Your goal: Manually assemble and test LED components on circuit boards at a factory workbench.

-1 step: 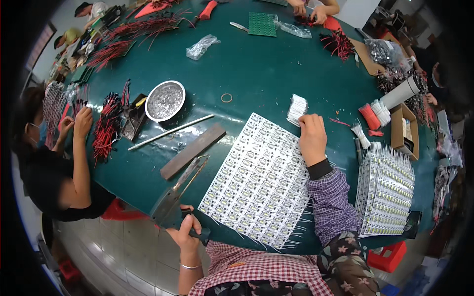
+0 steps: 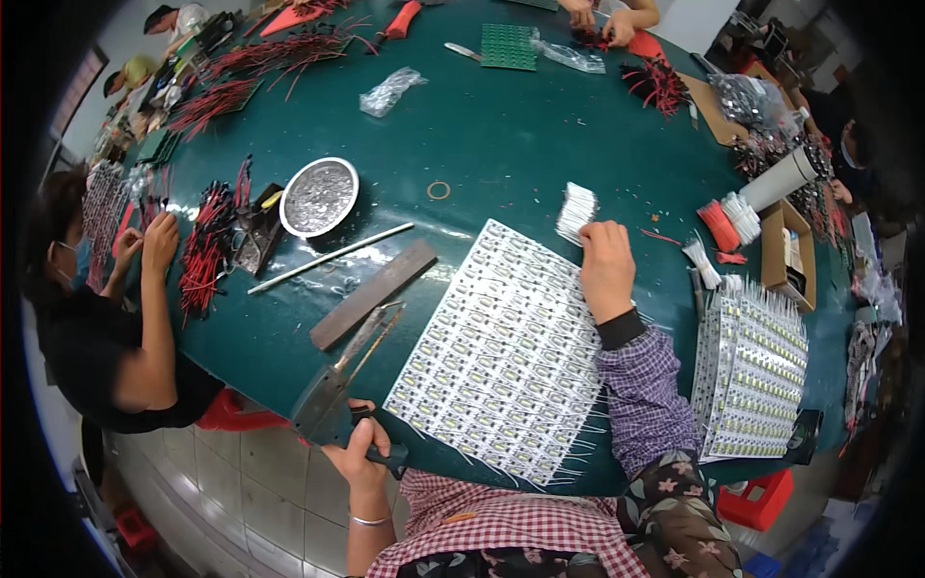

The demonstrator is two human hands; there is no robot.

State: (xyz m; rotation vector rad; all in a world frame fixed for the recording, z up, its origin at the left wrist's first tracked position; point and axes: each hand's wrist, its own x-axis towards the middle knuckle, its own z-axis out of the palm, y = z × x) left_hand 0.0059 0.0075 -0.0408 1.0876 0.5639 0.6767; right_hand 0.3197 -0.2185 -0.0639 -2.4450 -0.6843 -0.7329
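Observation:
My left hand [image 2: 361,455] is closed round the handle of a soldering gun [image 2: 323,400], whose metal tip and thin side tube point up and away over the table edge. Under my right forearm's inner side lies a sheet of white circuit boards [image 2: 496,356], with rows of small parts and short white wires along its right edge. My right hand [image 2: 607,270] is just past the sheet's upper right edge, its fingers bent together at the near end of a small bundle of white wires [image 2: 576,210]. The fingertips are partly hidden.
Left of the sheet lie a dark bar [image 2: 374,295], a white rod [image 2: 330,258] and a bowl of metallic bits [image 2: 319,197]. To the right stand stacked board sheets [image 2: 752,371] and a cardboard box [image 2: 787,255]. A co-worker [image 2: 106,318] sits left near red-black wires [image 2: 204,250].

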